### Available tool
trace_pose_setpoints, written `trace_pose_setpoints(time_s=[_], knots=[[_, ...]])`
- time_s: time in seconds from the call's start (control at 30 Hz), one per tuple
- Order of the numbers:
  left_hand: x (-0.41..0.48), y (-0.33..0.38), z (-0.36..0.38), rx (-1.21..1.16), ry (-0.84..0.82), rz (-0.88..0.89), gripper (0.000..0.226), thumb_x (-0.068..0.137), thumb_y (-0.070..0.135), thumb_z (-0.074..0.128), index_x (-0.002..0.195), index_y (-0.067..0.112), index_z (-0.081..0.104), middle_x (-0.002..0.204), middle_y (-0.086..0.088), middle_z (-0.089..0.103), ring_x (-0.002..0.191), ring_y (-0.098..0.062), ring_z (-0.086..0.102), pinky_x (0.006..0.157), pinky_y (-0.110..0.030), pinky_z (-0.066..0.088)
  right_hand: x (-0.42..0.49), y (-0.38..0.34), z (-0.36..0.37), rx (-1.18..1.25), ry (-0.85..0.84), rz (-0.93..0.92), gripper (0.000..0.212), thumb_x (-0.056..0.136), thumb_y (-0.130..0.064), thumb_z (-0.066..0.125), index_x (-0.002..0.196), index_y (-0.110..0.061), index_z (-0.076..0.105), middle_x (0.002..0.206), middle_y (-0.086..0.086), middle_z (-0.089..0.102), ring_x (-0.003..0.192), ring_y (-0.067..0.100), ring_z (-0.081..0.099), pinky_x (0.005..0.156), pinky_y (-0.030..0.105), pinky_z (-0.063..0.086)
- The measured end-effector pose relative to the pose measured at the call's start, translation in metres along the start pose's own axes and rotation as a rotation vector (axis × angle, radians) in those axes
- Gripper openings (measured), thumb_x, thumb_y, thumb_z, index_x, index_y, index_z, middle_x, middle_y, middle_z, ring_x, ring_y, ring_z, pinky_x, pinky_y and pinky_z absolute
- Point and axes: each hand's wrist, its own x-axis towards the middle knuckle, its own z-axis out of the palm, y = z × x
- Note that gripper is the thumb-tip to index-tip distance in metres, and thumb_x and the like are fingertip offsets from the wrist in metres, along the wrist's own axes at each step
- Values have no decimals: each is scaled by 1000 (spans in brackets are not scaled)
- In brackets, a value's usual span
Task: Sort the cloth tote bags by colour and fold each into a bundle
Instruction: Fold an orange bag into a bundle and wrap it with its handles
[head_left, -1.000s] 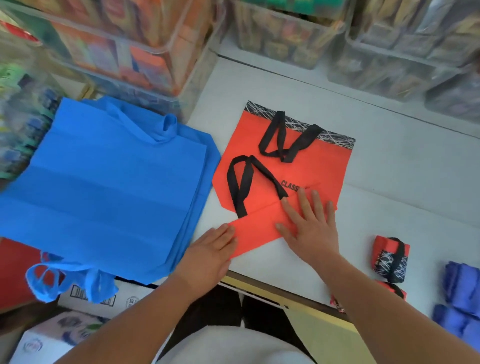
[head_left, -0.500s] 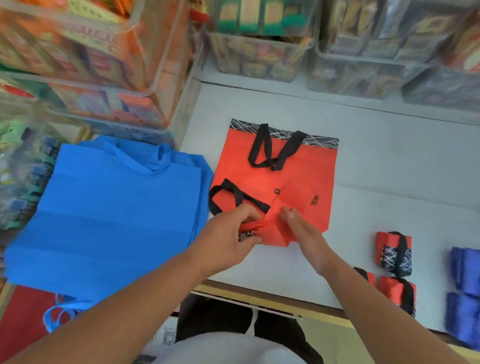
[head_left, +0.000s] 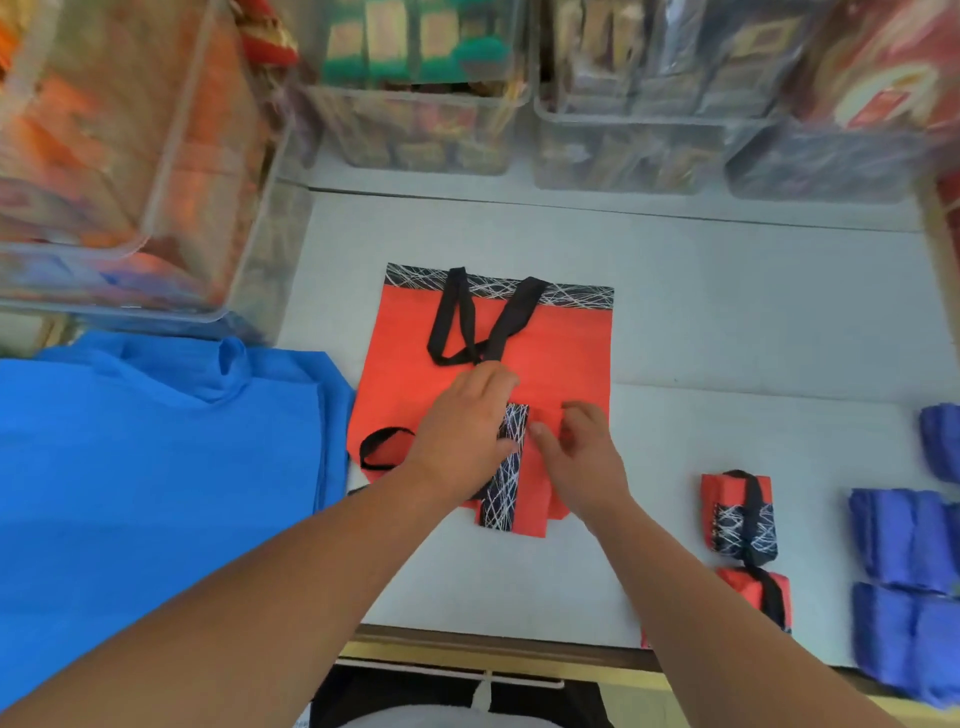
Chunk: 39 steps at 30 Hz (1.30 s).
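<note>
Head view: you at a grey table (head_left: 727, 332), sorting totes.
L hand (head_left: 462, 441): yours, palm down, fingers spread flat, pressing a part-folded orange bag (head_left: 519, 467) at its patterned band.
R hand (head_left: 582, 462): yours, fingers curled loose, pinching that bag's folded orange edge.
Flat orange bag (head_left: 561, 353): lies beneath, black handles (head_left: 483, 322) on top.
Blue bags (head_left: 156, 457): stacked flat, your left.
Done bundles: orange bundles (head_left: 740, 514) near R; blue bundles (head_left: 904, 540) beyond, far R.
</note>
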Motion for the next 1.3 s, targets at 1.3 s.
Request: trace_pose_setpoints(time_s=[1.3], knots=[[-4,-28,26,-390,106,-499,24,90,42,70,100,23,61,77,6,57,78,-21,59,66,-30,39,28,1,1,60,-261,-24,26,89,-60,52,96,-36,59,96,-8,58,85,2,54,82,27,41]])
